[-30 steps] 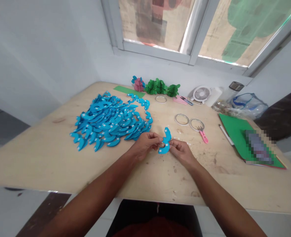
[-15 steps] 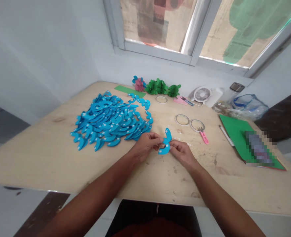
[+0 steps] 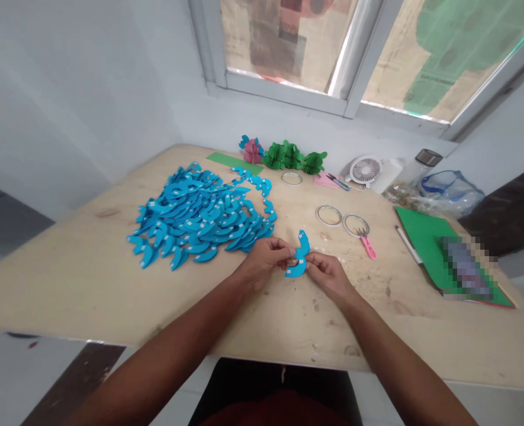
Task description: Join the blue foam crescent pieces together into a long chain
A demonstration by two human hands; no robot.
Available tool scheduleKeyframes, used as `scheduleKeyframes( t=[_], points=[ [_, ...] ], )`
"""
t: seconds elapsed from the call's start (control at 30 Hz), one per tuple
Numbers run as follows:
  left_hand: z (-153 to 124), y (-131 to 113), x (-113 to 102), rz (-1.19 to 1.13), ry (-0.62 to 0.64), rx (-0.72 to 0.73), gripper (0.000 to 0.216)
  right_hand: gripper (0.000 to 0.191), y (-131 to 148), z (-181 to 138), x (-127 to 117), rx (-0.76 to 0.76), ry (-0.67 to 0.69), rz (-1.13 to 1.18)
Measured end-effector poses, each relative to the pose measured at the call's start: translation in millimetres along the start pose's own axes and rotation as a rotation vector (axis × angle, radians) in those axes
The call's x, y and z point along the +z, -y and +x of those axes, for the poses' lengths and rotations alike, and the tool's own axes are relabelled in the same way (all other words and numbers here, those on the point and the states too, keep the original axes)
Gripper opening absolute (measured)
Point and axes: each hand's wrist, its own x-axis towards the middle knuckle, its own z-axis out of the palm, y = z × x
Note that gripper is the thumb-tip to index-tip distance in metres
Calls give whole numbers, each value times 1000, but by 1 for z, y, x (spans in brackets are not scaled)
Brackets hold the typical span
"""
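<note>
A curved blue paper cutout (image 3: pixel 296 270) with small white squares on it is held just above the table, between my two hands. My left hand (image 3: pixel 268 258) pinches its left side near the middle. On the opposite edge, the thumb and fingers of my right hand (image 3: pixel 330 273) are closed on the same cutout. To the left of my hands lies a large heap of similar blue paper cutouts (image 3: pixel 199 216), many bearing white squares. Tiny white bits (image 3: pixel 339 259) are scattered on the wood by my right hand.
Tape rolls (image 3: pixel 329 216) and pink-handled snips (image 3: pixel 368 244) lie right of centre. Green folded-paper pieces (image 3: pixel 291 155) and a pink-and-blue one (image 3: pixel 253 151) stand along the wall. A small fan (image 3: pixel 366 170), a bottle (image 3: pixel 421 168), a marker (image 3: pixel 408 244) and green sheets (image 3: pixel 426 234) sit at right.
Hardly anything differs: both hands keep their pinch on the blue paper cutout in the same spot. The view has shifted very slightly.
</note>
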Motion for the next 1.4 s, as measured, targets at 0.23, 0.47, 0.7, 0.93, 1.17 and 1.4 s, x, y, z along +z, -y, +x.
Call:
scheduleKeyframes(
  t=[0.23, 0.47, 0.7, 0.93, 1.17, 1.4],
  points=[
    [2, 4, 0, 8, -20, 25, 17, 28, 0, 0, 0, -35, -1, -35],
    [3, 6, 2, 1, -55, 37, 20, 27, 1, 0, 0, -64, -13, -88],
    [0, 4, 4, 8, -66, 58, 17, 25, 5, -1, -1, -66, -8, -80],
    [2, 6, 3, -52, -53, 51, 22, 20, 4, -2, -1, -77, -24, -41],
    [0, 4, 2, -53, 18, 43, 22, 21, 11, -2, 0, -53, -17, 37],
    [0, 6, 4, -98, -5, 49, 17, 22, 14, -2, -1, -38, -31, 38]
  ],
)
